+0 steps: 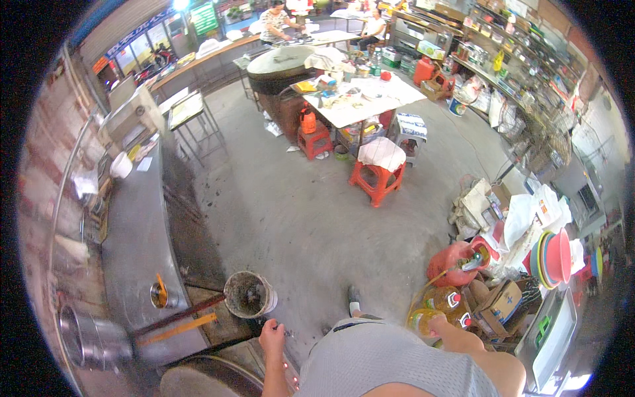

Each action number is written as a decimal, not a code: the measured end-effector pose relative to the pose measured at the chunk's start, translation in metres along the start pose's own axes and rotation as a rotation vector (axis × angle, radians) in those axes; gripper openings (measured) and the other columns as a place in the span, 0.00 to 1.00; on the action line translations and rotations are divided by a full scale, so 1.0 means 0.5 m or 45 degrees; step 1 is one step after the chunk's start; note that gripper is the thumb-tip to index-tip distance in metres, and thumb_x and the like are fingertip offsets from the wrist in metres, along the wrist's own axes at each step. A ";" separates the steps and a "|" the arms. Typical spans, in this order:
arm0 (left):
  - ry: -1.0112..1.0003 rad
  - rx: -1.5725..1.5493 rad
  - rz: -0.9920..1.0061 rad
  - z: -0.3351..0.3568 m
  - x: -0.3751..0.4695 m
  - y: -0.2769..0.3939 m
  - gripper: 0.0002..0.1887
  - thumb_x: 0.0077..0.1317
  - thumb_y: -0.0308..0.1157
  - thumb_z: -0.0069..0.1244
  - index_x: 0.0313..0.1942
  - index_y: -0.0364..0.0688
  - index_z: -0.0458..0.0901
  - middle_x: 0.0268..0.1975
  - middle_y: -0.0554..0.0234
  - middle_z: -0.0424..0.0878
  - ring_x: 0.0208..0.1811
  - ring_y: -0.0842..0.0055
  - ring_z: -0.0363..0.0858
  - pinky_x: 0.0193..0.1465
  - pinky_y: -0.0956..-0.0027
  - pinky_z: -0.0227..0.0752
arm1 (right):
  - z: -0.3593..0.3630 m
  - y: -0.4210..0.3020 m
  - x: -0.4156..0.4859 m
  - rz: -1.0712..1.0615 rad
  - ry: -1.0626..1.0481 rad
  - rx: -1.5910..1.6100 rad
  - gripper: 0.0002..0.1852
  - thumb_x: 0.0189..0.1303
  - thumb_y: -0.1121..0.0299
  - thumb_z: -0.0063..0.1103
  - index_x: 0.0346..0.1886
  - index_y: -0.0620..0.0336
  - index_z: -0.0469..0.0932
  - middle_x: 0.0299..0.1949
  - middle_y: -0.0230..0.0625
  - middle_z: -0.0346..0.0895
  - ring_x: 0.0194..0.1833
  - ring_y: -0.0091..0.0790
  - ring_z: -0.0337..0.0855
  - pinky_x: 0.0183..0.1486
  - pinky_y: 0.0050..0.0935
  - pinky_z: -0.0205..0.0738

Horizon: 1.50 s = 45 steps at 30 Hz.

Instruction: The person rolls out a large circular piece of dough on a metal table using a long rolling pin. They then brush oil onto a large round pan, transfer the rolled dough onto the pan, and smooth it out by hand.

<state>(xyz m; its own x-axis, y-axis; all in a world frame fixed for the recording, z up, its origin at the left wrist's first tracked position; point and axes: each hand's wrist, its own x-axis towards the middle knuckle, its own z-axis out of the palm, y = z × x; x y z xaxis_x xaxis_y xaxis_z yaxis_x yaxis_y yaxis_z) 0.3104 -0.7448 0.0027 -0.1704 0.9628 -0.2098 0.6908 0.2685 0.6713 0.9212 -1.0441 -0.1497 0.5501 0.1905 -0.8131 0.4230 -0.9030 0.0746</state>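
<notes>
My right hand [437, 325] grips a clear plastic bottle of yellow cooking oil [419, 321], low on my right. Two more oil bottles with red caps, one farther [439, 298] and one nearer [457, 319], stand close beside it. Just below a grimy white bucket [272, 297] hangs my left hand [273, 340], its fingers curled. A small dark spot shows at its fingertips, and whether it holds anything is unclear. The round rim of a large pan or cooker [233, 364] lies left of that forearm.
A red gas cylinder [449, 262] with a yellow hose stands beyond the bottles, near cardboard boxes [503, 302] and stacked basins [559, 255]. A steel counter [134, 223] carries a metal cup [161, 296]. Ahead are a red stool [378, 181] and a cluttered table [342, 114]. Two people are farther back.
</notes>
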 end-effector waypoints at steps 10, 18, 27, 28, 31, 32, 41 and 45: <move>0.088 -0.026 0.026 0.014 0.137 0.167 0.20 0.62 0.38 0.62 0.52 0.39 0.85 0.46 0.52 0.90 0.48 0.56 0.89 0.54 0.57 0.79 | -0.206 -0.272 0.228 -1.019 0.258 -1.058 0.08 0.56 0.61 0.67 0.33 0.52 0.87 0.30 0.38 0.88 0.33 0.44 0.90 0.32 0.46 0.81; 0.127 -0.026 -0.120 0.028 0.142 0.207 0.18 0.62 0.35 0.62 0.50 0.36 0.84 0.42 0.55 0.89 0.44 0.66 0.88 0.51 0.63 0.79 | -0.398 -0.512 0.330 -0.395 0.004 -0.412 0.18 0.66 0.54 0.58 0.50 0.53 0.89 0.45 0.43 0.90 0.46 0.51 0.90 0.50 0.52 0.84; 0.195 -0.196 -0.198 0.007 0.317 0.160 0.17 0.63 0.31 0.63 0.50 0.33 0.83 0.43 0.52 0.88 0.46 0.64 0.86 0.55 0.62 0.78 | -0.483 -0.710 0.278 -0.671 0.135 -0.489 0.27 0.68 0.46 0.52 0.54 0.56 0.87 0.60 0.49 0.83 0.63 0.54 0.81 0.64 0.50 0.76; 0.178 -0.133 -0.175 0.003 0.351 0.168 0.17 0.63 0.31 0.62 0.50 0.33 0.83 0.43 0.52 0.88 0.47 0.63 0.86 0.55 0.62 0.78 | -0.495 -0.731 0.275 -0.713 0.194 -0.523 0.27 0.70 0.45 0.50 0.53 0.56 0.87 0.57 0.49 0.85 0.61 0.54 0.82 0.63 0.52 0.77; 0.102 -0.069 -0.099 -0.007 0.451 0.217 0.18 0.64 0.34 0.61 0.50 0.33 0.83 0.45 0.50 0.89 0.48 0.61 0.87 0.55 0.60 0.78 | -0.525 -0.788 0.252 -0.702 0.251 -0.580 0.29 0.74 0.42 0.47 0.51 0.55 0.88 0.51 0.47 0.88 0.56 0.54 0.86 0.62 0.54 0.77; 0.099 -0.100 -0.085 -0.003 0.484 0.240 0.19 0.64 0.35 0.61 0.51 0.32 0.83 0.46 0.50 0.89 0.49 0.61 0.87 0.55 0.60 0.78 | -0.532 -0.802 0.242 -0.654 0.209 -0.522 0.29 0.74 0.41 0.47 0.50 0.56 0.88 0.50 0.47 0.88 0.56 0.53 0.86 0.62 0.54 0.77; 0.010 0.025 0.036 -0.001 0.709 0.302 0.23 0.64 0.39 0.61 0.57 0.37 0.83 0.54 0.49 0.87 0.53 0.57 0.86 0.59 0.56 0.77 | -0.530 -0.833 0.221 -0.518 0.080 -0.287 0.22 0.69 0.46 0.54 0.47 0.52 0.86 0.36 0.45 0.87 0.40 0.47 0.89 0.43 0.48 0.79; -0.060 -0.063 -0.094 0.016 0.773 0.258 0.24 0.65 0.41 0.61 0.57 0.37 0.84 0.58 0.47 0.86 0.58 0.55 0.85 0.62 0.55 0.76 | -0.496 -0.803 0.234 -0.513 -0.005 -0.132 0.18 0.70 0.50 0.56 0.46 0.53 0.84 0.33 0.41 0.85 0.36 0.42 0.88 0.33 0.45 0.75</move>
<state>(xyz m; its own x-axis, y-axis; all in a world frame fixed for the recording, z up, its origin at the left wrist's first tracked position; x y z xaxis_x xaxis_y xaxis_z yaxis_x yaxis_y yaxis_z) 0.3393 -0.3381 0.0024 -0.1853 0.9382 -0.2923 0.6417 0.3408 0.6871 0.9942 -0.5637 -0.1319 0.3234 0.5189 -0.7913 0.6741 -0.7132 -0.1922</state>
